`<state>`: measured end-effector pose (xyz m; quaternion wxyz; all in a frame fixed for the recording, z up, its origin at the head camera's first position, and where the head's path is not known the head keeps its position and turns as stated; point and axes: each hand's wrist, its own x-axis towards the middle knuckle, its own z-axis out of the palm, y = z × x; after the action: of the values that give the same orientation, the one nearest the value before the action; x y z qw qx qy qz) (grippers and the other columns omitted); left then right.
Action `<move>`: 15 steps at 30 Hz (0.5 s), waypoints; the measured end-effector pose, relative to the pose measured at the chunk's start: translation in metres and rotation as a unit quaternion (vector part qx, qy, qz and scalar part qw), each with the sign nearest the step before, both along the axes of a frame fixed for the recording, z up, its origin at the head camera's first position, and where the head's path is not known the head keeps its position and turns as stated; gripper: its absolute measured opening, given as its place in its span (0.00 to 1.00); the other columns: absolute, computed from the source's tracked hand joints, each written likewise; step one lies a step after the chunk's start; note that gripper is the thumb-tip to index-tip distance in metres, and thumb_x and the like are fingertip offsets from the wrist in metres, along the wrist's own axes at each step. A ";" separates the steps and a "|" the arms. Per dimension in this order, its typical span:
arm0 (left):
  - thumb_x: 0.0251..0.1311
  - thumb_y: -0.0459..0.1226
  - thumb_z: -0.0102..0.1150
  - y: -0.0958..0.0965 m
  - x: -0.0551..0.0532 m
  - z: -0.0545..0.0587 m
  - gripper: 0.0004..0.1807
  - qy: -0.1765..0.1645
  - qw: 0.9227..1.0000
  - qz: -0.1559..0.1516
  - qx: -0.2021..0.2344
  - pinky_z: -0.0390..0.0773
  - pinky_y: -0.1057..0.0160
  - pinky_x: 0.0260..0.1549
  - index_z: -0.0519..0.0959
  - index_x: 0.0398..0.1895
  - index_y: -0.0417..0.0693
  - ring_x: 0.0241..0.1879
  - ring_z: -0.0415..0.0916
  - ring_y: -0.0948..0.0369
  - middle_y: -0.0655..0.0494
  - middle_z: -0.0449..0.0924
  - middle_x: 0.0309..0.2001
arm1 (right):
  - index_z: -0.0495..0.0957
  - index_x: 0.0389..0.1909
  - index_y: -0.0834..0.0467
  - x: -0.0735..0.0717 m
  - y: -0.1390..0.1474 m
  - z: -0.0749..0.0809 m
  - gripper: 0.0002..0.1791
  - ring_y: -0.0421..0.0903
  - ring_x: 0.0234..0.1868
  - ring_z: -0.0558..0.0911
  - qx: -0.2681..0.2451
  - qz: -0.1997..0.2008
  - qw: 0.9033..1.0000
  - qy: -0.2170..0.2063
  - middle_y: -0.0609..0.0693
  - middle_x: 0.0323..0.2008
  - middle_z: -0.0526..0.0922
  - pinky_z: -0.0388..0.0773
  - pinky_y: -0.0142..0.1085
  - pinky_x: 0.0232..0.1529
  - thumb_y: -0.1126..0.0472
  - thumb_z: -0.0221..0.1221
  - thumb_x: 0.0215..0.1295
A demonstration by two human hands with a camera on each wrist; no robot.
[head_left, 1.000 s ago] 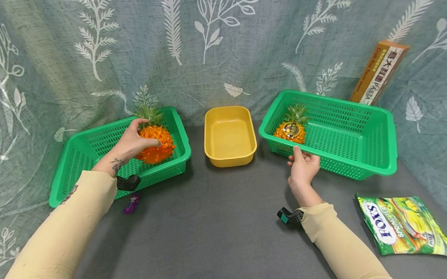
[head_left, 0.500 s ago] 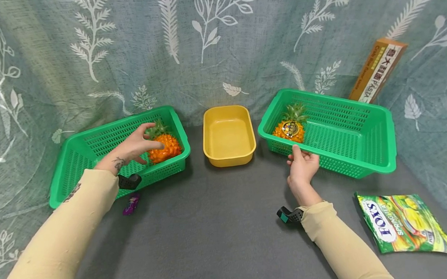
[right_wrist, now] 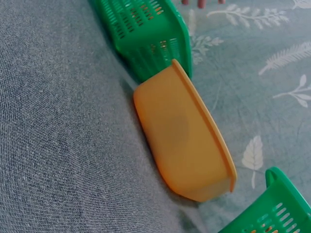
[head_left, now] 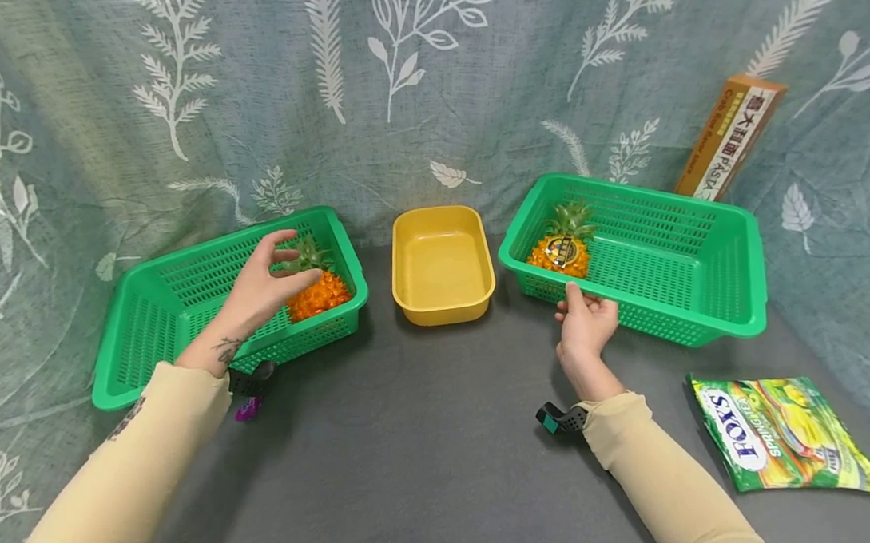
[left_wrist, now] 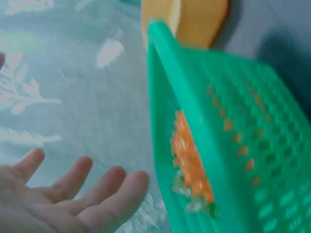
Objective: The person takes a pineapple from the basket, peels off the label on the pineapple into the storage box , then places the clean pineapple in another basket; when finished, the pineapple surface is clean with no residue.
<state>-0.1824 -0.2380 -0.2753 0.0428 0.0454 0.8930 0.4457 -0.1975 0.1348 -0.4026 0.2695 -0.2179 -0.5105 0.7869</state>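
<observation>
My left hand [head_left: 256, 294] hovers over the left green basket [head_left: 329, 331], thumb and fingers spread apart with nothing between them. In that basket's right end lies an orange pineapple [head_left: 324, 299] with green leaves, partly behind the hand. The left wrist view shows the loose fingers [left_wrist: 114, 204] apart from the basket rim [left_wrist: 194, 111]. At the right green basket [head_left: 667, 315], my right hand [head_left: 586, 330] grips the front rim, thumb on top and fingers curled below. Just behind it sits a second pineapple [head_left: 560, 255] bearing a round black-and-gold label.
Between the baskets stands a yellow tub [head_left: 444, 271]. A green-and-yellow Fox's candy bag [head_left: 786, 435] lies at front right. Behind the right basket leans a pasta box [head_left: 728, 137] against the curtain. A small purple wrapped item [head_left: 249, 408] lies below my left wrist.
My left hand has let go of the pineapple, which now lies farther right in the left basket, and has drawn back from it slightly. My right hand stays at its rim.
</observation>
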 end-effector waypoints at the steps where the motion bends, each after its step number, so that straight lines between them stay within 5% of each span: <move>1: 0.61 0.49 0.53 0.003 0.005 -0.001 0.41 0.018 1.000 0.006 0.008 0.67 0.43 0.52 0.44 0.72 0.52 0.63 0.59 0.40 0.38 0.55 0.67 | 0.66 0.37 0.52 0.000 0.000 0.000 0.09 0.37 0.19 0.74 0.000 0.000 1.000 0.001 0.47 0.25 0.70 0.73 0.28 0.19 0.63 0.57 0.62; 5: 0.62 0.44 0.54 0.018 0.024 -0.007 0.34 0.078 0.995 0.030 0.052 0.74 0.60 0.45 0.54 0.69 0.49 0.54 0.70 0.52 0.48 0.66 0.58 | 0.67 0.39 0.52 -0.001 0.001 -0.001 0.09 0.37 0.19 0.74 0.002 -0.003 1.000 0.004 0.46 0.25 0.71 0.73 0.28 0.20 0.63 0.57 0.62; 9: 0.62 0.37 0.55 0.033 0.042 -0.022 0.24 0.117 0.982 0.057 0.134 0.77 0.72 0.34 0.64 0.61 0.48 0.42 0.75 0.69 0.64 0.71 0.46 | 0.67 0.40 0.54 -0.002 0.002 -0.001 0.09 0.37 0.19 0.74 0.002 -0.005 1.000 0.008 0.46 0.25 0.71 0.73 0.28 0.19 0.63 0.57 0.62; 15: 0.61 0.30 0.53 0.056 0.063 -0.062 0.16 0.092 0.953 0.103 0.269 0.79 0.69 0.30 0.67 0.50 0.52 0.34 0.77 0.70 0.67 0.77 0.38 | 0.67 0.38 0.53 -0.001 0.001 -0.002 0.09 0.36 0.19 0.74 0.001 -0.001 1.000 0.002 0.46 0.25 0.71 0.73 0.28 0.19 0.63 0.58 0.62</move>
<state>-0.1193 -0.1818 -0.3376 -0.1000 0.0035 0.7398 0.6654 -0.1987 0.1360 -0.4050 0.2714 -0.2161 -0.5108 0.7866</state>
